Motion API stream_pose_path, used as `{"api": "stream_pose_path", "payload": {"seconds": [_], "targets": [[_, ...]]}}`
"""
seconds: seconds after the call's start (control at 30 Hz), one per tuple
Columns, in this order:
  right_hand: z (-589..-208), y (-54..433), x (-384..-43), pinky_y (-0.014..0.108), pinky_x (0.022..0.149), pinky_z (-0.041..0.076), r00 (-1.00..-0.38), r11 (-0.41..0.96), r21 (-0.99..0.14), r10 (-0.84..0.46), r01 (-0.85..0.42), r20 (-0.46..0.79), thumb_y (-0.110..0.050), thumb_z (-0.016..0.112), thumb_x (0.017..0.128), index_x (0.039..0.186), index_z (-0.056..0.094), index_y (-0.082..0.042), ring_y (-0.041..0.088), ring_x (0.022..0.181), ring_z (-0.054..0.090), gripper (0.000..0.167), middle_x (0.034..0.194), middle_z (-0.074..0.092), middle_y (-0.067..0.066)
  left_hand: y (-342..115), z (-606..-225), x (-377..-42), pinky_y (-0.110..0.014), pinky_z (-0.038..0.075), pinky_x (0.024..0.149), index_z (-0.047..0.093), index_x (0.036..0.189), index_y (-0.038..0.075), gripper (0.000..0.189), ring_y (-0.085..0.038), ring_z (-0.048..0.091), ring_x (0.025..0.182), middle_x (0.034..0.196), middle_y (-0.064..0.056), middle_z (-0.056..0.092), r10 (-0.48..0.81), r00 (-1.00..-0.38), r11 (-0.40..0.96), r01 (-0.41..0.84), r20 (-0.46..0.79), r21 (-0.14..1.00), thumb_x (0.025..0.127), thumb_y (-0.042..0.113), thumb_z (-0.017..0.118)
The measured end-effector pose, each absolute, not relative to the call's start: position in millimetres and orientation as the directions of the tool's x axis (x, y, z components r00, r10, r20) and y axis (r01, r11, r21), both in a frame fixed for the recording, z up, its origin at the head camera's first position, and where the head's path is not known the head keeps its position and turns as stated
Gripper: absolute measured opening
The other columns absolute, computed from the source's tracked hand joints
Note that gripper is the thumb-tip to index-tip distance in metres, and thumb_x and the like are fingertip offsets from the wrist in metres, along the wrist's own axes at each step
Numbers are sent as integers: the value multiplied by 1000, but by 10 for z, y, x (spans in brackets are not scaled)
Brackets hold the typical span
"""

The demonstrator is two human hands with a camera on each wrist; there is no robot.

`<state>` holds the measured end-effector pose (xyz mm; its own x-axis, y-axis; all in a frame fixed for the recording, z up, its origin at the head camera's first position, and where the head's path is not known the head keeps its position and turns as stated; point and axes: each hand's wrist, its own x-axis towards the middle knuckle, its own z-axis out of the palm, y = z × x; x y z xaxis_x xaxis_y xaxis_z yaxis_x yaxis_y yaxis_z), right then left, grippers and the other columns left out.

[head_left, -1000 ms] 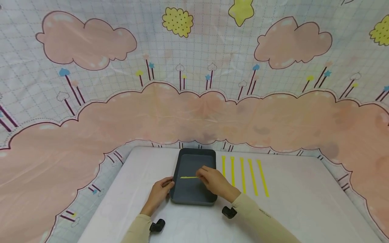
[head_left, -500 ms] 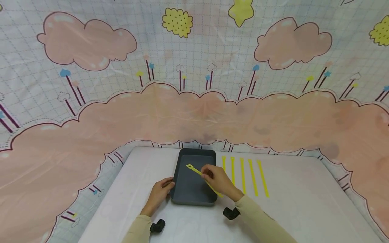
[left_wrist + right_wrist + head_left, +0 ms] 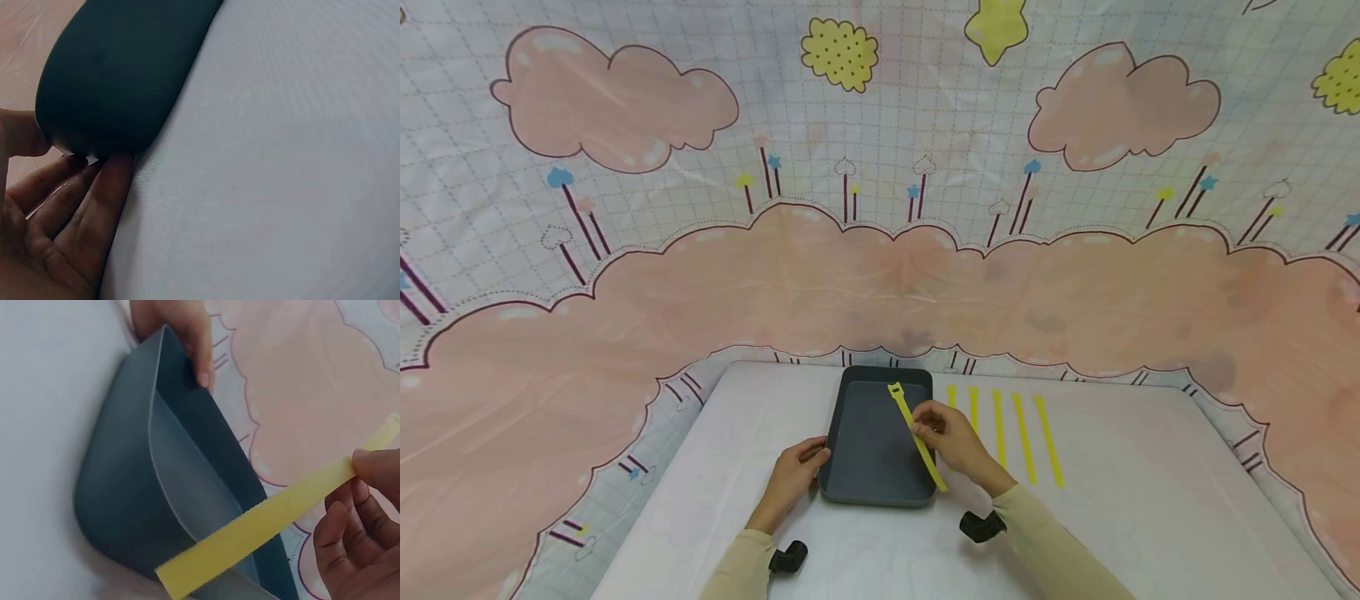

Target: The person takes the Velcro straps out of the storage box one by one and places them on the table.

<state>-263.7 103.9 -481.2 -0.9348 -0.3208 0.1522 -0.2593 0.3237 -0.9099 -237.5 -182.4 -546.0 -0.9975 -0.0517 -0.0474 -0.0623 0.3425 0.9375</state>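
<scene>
A dark grey rectangular tray (image 3: 872,450) lies on the white table. My left hand (image 3: 792,482) holds its left side, the thumb at the rim and the fingers (image 3: 103,206) against the outer wall in the left wrist view. Over the tray's right side, my right hand (image 3: 953,435) pinches a yellow hook-and-loop cable tie (image 3: 922,450) between thumb and finger. The slotted head of the tie points away from me. In the right wrist view, the flat tail of the cable tie (image 3: 244,534) crosses in front of the tray wall (image 3: 119,481).
Several more yellow cable ties (image 3: 1021,437) lie side by side on the table (image 3: 1127,483), right of the tray; my right hand and forearm partly cover some. Behind the table hangs a cloud-patterned cloth (image 3: 887,283). A black wrist camera (image 3: 982,527) sits by my right sleeve.
My right hand has lifted the cable tie from low inside the tray, turned it from crosswise to nearly lengthwise, and moved slightly right. My left hand has stayed put.
</scene>
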Motion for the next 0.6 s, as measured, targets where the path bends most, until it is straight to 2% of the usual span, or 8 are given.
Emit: {"api": "stream_pose_path", "payload": {"seconds": [0.13, 0.33, 0.5, 0.6], "targets": [[-4811, 1092, -2641, 27, 73, 52, -950, 282, -940, -294, -192, 105, -10, 66, 94, 104, 63, -8, 15, 82, 61, 11, 97, 66, 9, -1830, -5463, -2379, -29, 56, 71, 63, 129, 3, 36, -26, 66, 108, 124, -19, 67, -44, -998, 327, -56, -44, 943, 96, 19, 63], [-4820, 1179, -2632, 34, 70, 53, -963, 282, -947, -255, -157, 84, -10, 65, 94, 104, 62, -8, 14, 75, 59, 11, 92, 64, 6, -1836, -5478, -2404, -28, 56, 69, 64, 128, 4, 35, -25, 67, 105, 122, -18, 69, -47, -998, 307, -59, -47, 950, 95, 17, 62], [-4867, 1256, -2638, 29, 66, 51, -974, 269, -954, -213, -131, 73, -9, 66, 93, 104, 63, -5, 12, 72, 57, 12, 89, 63, 4, -1841, -5484, -2406, -29, 56, 70, 64, 128, 4, 35, -26, 67, 107, 122, -18, 69, -46, -998, 320, -51, -39, 946, 95, 18, 63], [-4896, 1316, -2635, 31, 66, 50, -979, 247, -962, -195, -113, 64, -9, 66, 93, 105, 62, -2, 12, 70, 56, 15, 89, 62, 5, -1844, -5488, -2399, -29, 56, 69, 64, 128, 4, 35, -26, 67, 106, 122, -18, 69, -44, -999, 330, -44, -31, 943, 95, 19, 63]]}}
